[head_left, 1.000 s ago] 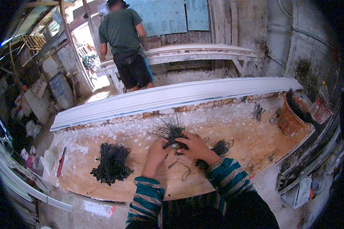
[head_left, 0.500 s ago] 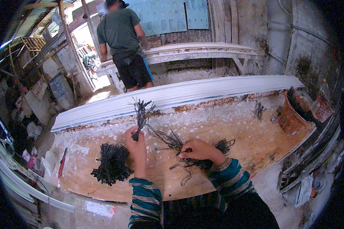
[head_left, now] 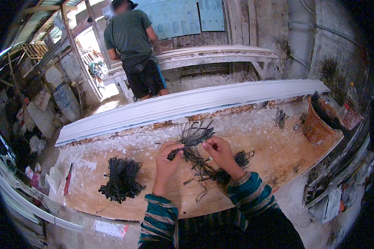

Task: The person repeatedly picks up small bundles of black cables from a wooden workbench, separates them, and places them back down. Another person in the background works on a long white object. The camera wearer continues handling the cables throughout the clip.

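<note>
Strand bunch [head_left: 196,135], black and thin, is now up between both hands over the middle of the bench [head_left: 274,155], fanned out toward the far side. Left hand [head_left: 165,159] is closed round its left part, a dark end poking out by the thumb; right hand [head_left: 222,155] is narrow, fingertips pinched on its right side. Just changed: the hands are back together, so the bunch in hand is being worked from both sides, not by one hand alone. Half a second ago the left hand has a dark bunch upright, off to the left, apart from the right hand, which is lower on the loose strands [head_left: 223,176]. A second ago both hands sit close together over the strands. Now the left is lower and further right, the right slightly raised. Loose strands lie below and beside the right hand, partly hidden by it. Unchanged: big black pile [head_left: 121,178] left of the hands, red knife-like tool [head_left: 67,180], orange-brown bucket [head_left: 317,124] at far right.
</note>
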